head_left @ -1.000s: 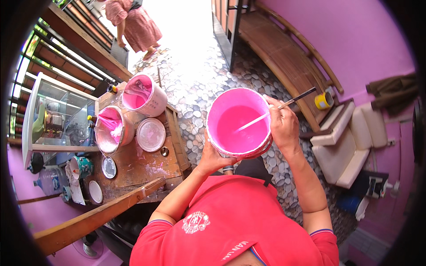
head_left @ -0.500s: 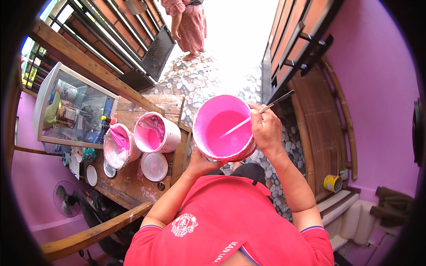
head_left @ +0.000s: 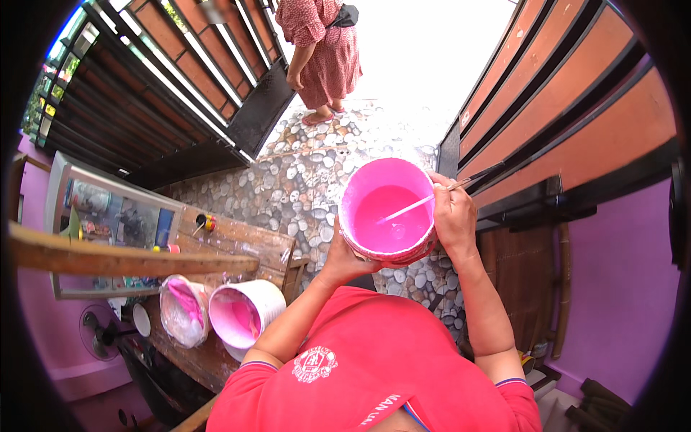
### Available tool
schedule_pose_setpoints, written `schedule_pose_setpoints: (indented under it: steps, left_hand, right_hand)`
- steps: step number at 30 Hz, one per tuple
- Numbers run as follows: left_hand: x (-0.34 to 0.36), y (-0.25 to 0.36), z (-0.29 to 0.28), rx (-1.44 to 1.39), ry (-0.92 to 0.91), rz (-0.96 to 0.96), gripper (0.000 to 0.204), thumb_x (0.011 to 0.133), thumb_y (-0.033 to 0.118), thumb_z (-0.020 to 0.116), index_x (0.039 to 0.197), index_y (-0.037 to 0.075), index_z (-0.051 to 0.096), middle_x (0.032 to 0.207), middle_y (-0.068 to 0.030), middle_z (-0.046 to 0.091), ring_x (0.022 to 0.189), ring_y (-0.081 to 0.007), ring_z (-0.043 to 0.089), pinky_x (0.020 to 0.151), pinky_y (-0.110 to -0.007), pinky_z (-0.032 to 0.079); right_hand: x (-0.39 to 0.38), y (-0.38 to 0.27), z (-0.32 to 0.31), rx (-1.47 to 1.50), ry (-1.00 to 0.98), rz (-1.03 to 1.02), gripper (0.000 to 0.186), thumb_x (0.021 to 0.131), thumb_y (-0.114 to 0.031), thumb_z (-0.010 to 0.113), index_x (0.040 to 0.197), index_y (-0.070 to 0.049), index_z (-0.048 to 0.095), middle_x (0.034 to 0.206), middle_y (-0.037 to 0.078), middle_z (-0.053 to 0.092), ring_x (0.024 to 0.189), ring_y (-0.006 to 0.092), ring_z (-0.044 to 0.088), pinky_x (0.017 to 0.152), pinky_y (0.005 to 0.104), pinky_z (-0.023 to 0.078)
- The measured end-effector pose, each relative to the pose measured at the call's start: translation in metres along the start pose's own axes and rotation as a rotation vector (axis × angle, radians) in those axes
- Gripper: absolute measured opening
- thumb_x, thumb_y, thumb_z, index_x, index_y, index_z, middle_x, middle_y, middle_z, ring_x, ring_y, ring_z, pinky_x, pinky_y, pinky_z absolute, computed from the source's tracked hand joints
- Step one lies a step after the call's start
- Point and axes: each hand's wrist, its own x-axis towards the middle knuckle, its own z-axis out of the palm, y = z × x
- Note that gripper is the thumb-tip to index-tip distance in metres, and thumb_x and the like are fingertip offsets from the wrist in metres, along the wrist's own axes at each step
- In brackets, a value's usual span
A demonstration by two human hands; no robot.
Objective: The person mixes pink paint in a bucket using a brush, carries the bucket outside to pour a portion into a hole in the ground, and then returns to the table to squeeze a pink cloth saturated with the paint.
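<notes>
I carry a bucket [head_left: 367,183] of pink paint in front of me at chest height, between both hands. My left hand [head_left: 340,255] grips its lower left side. My right hand [head_left: 451,216] grips the right rim and pinches a thin stick [head_left: 410,206], whose pale end dips into the paint and whose dark end points up to the right. Down to my left, a white bucket [head_left: 266,306] with pink paint inside and another container [head_left: 177,311] with pink cloth or plastic in it stand on a wooden table [head_left: 252,227].
A glass-fronted case [head_left: 111,209] and wooden beam [head_left: 122,252] are at left. Slatted gates [head_left: 180,79] [head_left: 547,101] flank a bright opening, where a person in a patterned dress [head_left: 320,65] stands on pebble-patterned floor [head_left: 295,173]. A bamboo bench [head_left: 518,288] lines the right wall.
The view has advanced and turned toward the opening. The table's buckets now sit lower, nearer my body; the gates loom larger. I still hold the bucket and stick.
</notes>
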Motion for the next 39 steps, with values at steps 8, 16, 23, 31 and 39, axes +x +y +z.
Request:
schedule_pose_setpoints:
  steps: [8, 16, 23, 31, 39]
  left_hand:
    - [0.187, 0.004, -0.023, 0.155, 0.003, 0.084, 0.108, 0.055, 0.025, 0.093, 0.142, 0.001, 0.033, 0.134, -0.0169, 0.043, 0.129, -0.0295, 0.046, 0.109, -0.041, 0.040]
    - [0.377, 0.002, -0.037, 0.116, -0.069, 0.032, 0.105, 0.052, 0.021, 0.093, 0.138, 0.000, 0.038, 0.129, -0.0161, 0.047, 0.126, -0.0293, 0.049, 0.108, -0.040, 0.042]
    - [0.545, -0.017, -0.036, 0.167, -0.020, 0.075, 0.113, 0.052, 0.032, 0.094, 0.142, 0.000, 0.033, 0.132, -0.0182, 0.044, 0.129, -0.0335, 0.046, 0.109, -0.043, 0.039]
    - [0.721, -0.013, -0.011, 0.254, -0.052, 0.039, 0.110, 0.054, 0.030, 0.094, 0.142, 0.000, 0.034, 0.132, -0.0180, 0.047, 0.127, -0.0326, 0.050, 0.108, -0.043, 0.041]
    - [0.850, -0.005, 0.025, 0.277, -0.137, 0.192, 0.117, 0.052, 0.033, 0.096, 0.145, -0.001, 0.034, 0.138, -0.0201, 0.041, 0.133, -0.0340, 0.043, 0.111, -0.044, 0.039]
  right_hand:
    - [0.165, 0.021, 0.030, -0.098, 0.089, 0.118, 0.036, 0.098, -0.024, 0.048, 0.114, -0.004, 0.073, 0.114, 0.020, 0.071, 0.110, 0.0363, 0.066, 0.097, 0.0416, 0.050]
    - [0.340, 0.052, 0.050, -0.041, 0.123, 0.239, 0.038, 0.098, -0.026, 0.048, 0.114, -0.005, 0.074, 0.113, 0.021, 0.071, 0.107, 0.0370, 0.067, 0.095, 0.0409, 0.051]
    - [0.504, 0.095, 0.066, -0.074, 0.097, 0.283, 0.041, 0.098, -0.030, 0.045, 0.114, -0.005, 0.074, 0.113, 0.021, 0.071, 0.108, 0.0385, 0.067, 0.094, 0.0413, 0.051]
    - [0.675, 0.131, 0.049, -0.063, 0.170, 0.259, 0.037, 0.096, -0.027, 0.049, 0.111, -0.004, 0.074, 0.111, 0.021, 0.072, 0.106, 0.0370, 0.068, 0.093, 0.0411, 0.051]
    - [0.776, 0.164, 0.010, -0.022, 0.260, 0.271, 0.040, 0.096, -0.027, 0.046, 0.113, -0.005, 0.074, 0.111, 0.021, 0.072, 0.106, 0.0367, 0.068, 0.094, 0.0401, 0.051]
